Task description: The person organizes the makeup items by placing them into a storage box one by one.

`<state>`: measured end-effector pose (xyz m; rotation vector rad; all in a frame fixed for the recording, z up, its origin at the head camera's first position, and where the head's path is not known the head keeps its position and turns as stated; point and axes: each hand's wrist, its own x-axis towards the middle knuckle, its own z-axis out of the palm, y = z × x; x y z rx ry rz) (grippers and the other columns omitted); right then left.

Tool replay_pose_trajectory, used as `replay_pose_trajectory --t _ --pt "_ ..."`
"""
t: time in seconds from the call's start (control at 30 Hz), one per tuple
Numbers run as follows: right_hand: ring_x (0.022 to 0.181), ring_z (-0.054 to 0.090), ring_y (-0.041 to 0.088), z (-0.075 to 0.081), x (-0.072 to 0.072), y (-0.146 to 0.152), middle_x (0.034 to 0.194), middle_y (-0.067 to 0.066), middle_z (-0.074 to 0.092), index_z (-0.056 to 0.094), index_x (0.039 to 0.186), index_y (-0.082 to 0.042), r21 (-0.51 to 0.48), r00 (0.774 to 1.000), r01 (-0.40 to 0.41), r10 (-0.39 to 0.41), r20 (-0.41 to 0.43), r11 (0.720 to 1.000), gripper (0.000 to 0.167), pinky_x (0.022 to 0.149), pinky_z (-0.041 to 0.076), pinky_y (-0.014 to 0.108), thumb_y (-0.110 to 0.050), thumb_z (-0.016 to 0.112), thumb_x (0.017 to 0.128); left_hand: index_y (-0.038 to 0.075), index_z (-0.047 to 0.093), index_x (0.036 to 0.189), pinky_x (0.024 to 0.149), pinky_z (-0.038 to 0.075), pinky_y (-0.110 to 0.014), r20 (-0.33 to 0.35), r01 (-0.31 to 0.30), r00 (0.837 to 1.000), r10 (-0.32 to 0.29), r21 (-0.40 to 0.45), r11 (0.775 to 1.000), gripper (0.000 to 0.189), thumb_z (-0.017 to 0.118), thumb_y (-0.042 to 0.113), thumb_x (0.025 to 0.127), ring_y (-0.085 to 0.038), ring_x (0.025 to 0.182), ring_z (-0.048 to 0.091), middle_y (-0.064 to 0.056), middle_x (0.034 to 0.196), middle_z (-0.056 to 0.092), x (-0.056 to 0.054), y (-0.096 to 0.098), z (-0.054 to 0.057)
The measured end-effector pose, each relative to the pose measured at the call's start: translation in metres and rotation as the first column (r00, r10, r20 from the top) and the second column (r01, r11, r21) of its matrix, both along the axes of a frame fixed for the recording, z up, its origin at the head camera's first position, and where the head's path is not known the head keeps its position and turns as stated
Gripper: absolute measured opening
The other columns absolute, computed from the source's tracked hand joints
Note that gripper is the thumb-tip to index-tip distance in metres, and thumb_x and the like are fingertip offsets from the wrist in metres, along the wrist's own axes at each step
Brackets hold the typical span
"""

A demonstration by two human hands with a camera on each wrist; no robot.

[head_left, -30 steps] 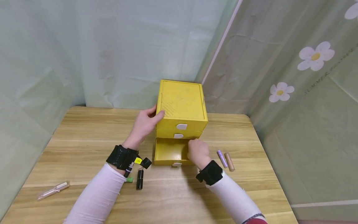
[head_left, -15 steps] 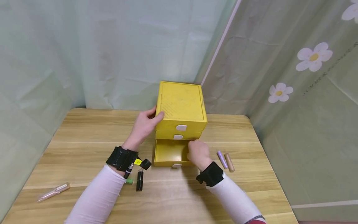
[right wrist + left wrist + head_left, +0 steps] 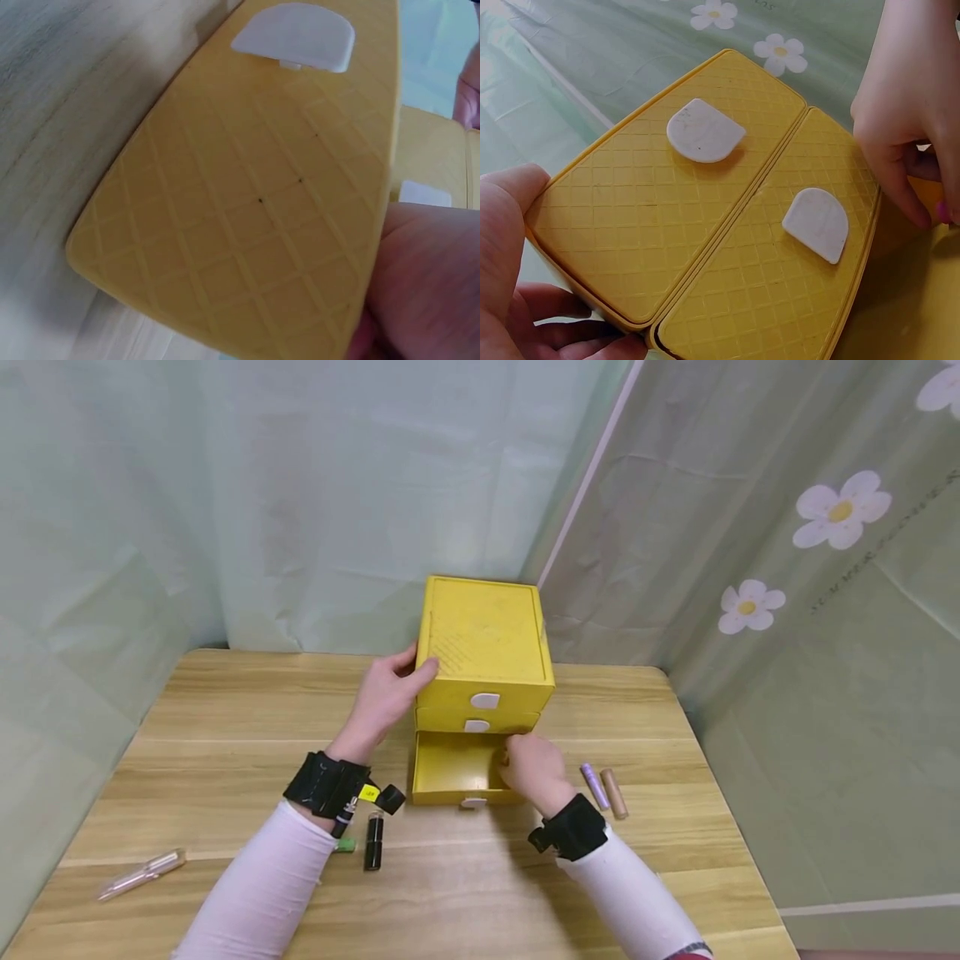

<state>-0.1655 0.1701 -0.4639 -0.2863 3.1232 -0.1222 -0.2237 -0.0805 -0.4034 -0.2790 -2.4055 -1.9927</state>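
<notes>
A yellow drawer box [image 3: 487,631] with white tabs stands on the table, its bottom drawer [image 3: 453,768] pulled out. My left hand [image 3: 382,693] grips the box's left side, thumb at the upper front edge and fingers along the side. Over the right part of the pulled-out drawer, my right hand [image 3: 534,772] has its fingers curled down inside. In the left wrist view a small pink thing [image 3: 943,212] shows between the right fingertips; most of it is hidden, so its kind is unclear. The drawer's front [image 3: 247,195] fills much of the right wrist view.
To the right of the drawer lie a purple tube [image 3: 595,786] and a tan tube [image 3: 613,793]. A black tube [image 3: 373,842] and a partly covered green piece [image 3: 345,845] lie near the left forearm. Clear slim tubes [image 3: 142,874] lie at far left. Curtains hang behind the table [image 3: 300,693].
My right hand has shifted and turned slightly at the right side of the pulled-out drawer. The left hand keeps its place on the box.
</notes>
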Motion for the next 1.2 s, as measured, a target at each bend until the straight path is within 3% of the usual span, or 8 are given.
replay_pose_trajectory --t 0.13,0.27,0.4,0.7,0.83,0.93,1.2 --pt "0.058 0.058 0.022 0.002 0.000 0.005 0.065 0.000 0.059 0.064 0.067 -0.018 -0.091 1.000 -0.028 0.028 -0.004 0.995 0.029 0.048 0.048 0.044 -0.022 0.080 0.091 0.002 0.047 0.158 0.112 0.048 -0.043 -0.002 0.000 1.000 0.000 0.003 1.000 0.070 0.072 0.039 0.103 -0.025 0.137 0.056 -0.018 0.158 0.052 0.000 0.000 0.001" --pt "0.068 0.064 0.020 0.003 -0.001 0.011 0.081 -0.001 0.072 0.080 0.091 -0.016 -0.179 0.998 -0.062 0.066 0.015 0.982 0.011 0.056 0.052 0.042 -0.026 0.080 0.093 0.002 0.046 0.158 0.113 0.047 -0.043 0.003 -0.002 1.000 0.002 0.008 1.000 0.071 0.071 0.039 0.103 -0.025 0.140 0.055 -0.018 0.159 0.051 0.000 -0.001 0.002" --pt "0.073 0.066 0.015 0.005 -0.002 0.016 0.088 -0.002 0.076 0.082 0.112 -0.012 -0.256 0.995 -0.076 0.090 0.042 0.964 0.022 0.066 0.055 0.040 -0.027 0.079 0.096 0.003 0.046 0.159 0.114 0.046 -0.043 0.008 -0.006 1.000 0.006 0.006 1.000 0.071 0.071 0.039 0.103 -0.025 0.140 0.054 -0.017 0.159 0.051 0.001 -0.002 0.002" --pt "0.063 0.063 0.007 0.009 -0.001 0.024 0.063 -0.009 0.067 0.080 0.118 -0.012 -0.385 0.988 -0.102 0.137 0.065 0.917 0.025 0.074 0.056 0.040 -0.030 0.074 0.102 0.003 0.047 0.158 0.113 0.047 -0.044 0.004 -0.008 1.000 0.008 0.009 1.000 0.071 0.072 0.039 0.102 -0.024 0.137 0.056 -0.017 0.158 0.052 0.000 -0.004 0.002" --pt "0.078 0.068 0.012 0.007 0.001 0.030 0.079 -0.008 0.073 0.081 0.116 -0.012 -0.409 0.989 -0.125 0.148 0.026 0.904 0.024 0.080 0.057 0.040 -0.031 0.076 0.102 0.003 0.049 0.156 0.111 0.049 -0.044 0.008 -0.017 1.000 0.017 0.005 1.000 0.069 0.072 0.040 0.102 -0.023 0.136 0.057 -0.017 0.157 0.053 0.002 -0.005 0.003" --pt "0.081 0.069 0.011 0.006 0.003 0.036 0.090 -0.007 0.076 0.081 0.117 -0.013 -0.425 0.991 -0.116 0.135 0.015 0.898 0.024 0.078 0.057 0.038 -0.030 0.076 0.101 0.003 0.051 0.155 0.111 0.049 -0.044 0.016 -0.023 1.000 0.023 -0.001 1.000 0.068 0.072 0.040 0.102 -0.023 0.137 0.057 -0.017 0.156 0.054 0.003 -0.005 0.003" --pt "0.071 0.062 0.011 0.015 0.009 0.051 0.087 -0.004 0.073 0.081 0.120 -0.012 -0.455 0.996 -0.046 0.075 0.046 0.889 0.027 0.064 0.052 0.034 -0.029 0.074 0.101 0.003 0.053 0.154 0.113 0.047 -0.045 0.025 -0.019 0.999 0.019 0.001 1.000 0.069 0.073 0.043 0.101 -0.024 0.138 0.056 -0.017 0.155 0.054 0.004 -0.007 0.005"
